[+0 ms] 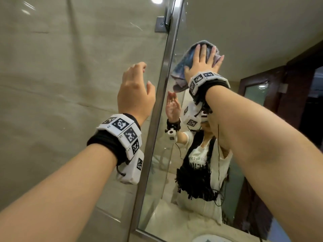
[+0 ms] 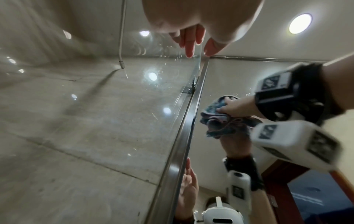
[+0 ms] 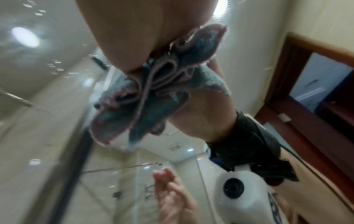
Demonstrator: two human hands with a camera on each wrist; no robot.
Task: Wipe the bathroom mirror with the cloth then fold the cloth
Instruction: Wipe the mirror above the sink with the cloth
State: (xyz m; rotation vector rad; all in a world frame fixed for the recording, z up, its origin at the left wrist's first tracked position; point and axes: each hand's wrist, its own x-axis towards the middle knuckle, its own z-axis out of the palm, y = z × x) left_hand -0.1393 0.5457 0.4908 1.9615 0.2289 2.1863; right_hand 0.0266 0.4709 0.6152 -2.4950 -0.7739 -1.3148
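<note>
A bunched blue and pink cloth (image 1: 183,65) lies flat against the mirror (image 1: 244,32), high up near its metal left frame (image 1: 162,95). My right hand (image 1: 203,57) presses it to the glass with fingers spread and straight. In the right wrist view the cloth (image 3: 153,91) hangs crumpled under my palm. The left wrist view has the cloth (image 2: 216,116) with my right hand (image 2: 235,108) on it. My left hand (image 1: 138,86) hovers empty just left of the frame, fingers relaxed; its fingertips (image 2: 190,50) point at the wall.
A beige tiled wall (image 1: 70,84) fills the left. A bracket (image 1: 161,24) sits on the frame near the top. The mirror reflects a person, a dark wooden door frame (image 1: 288,88) and the counter edge (image 1: 174,231) below.
</note>
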